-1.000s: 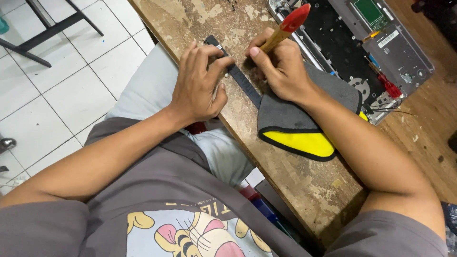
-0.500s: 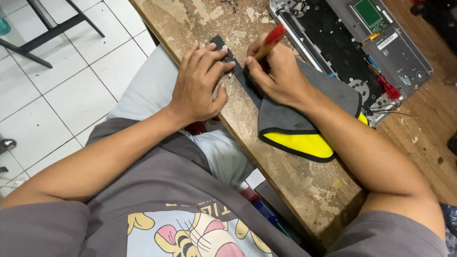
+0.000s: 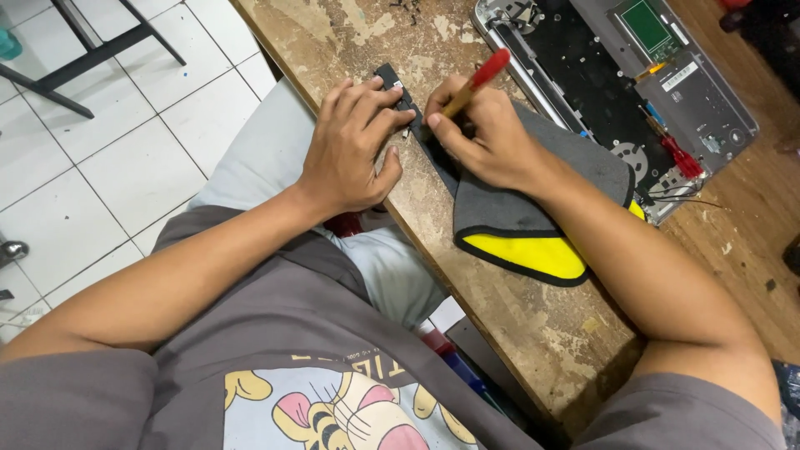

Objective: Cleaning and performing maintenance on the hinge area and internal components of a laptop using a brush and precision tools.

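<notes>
My left hand (image 3: 354, 146) presses flat on a long narrow black part (image 3: 387, 79) that lies on the worn wooden bench (image 3: 533, 333). My right hand (image 3: 487, 137) grips a screwdriver with a red handle (image 3: 483, 75) and holds its tip down at the black part, right beside my left fingertips. Under my right wrist lies a grey cloth with a yellow side (image 3: 533, 221). An opened laptop base (image 3: 633, 75) with its insides showing sits beyond the cloth, toward the upper right.
Red-tipped wires (image 3: 679, 158) hang at the laptop's near edge. White tiled floor (image 3: 100, 158) and black metal chair legs (image 3: 92, 54) lie to the left of the bench. Boxes (image 3: 454, 350) sit under the bench by my knees.
The screwdriver has tipped lower and shifted slightly along the black part. My left hand stays pressed in place. The view has drifted a little.
</notes>
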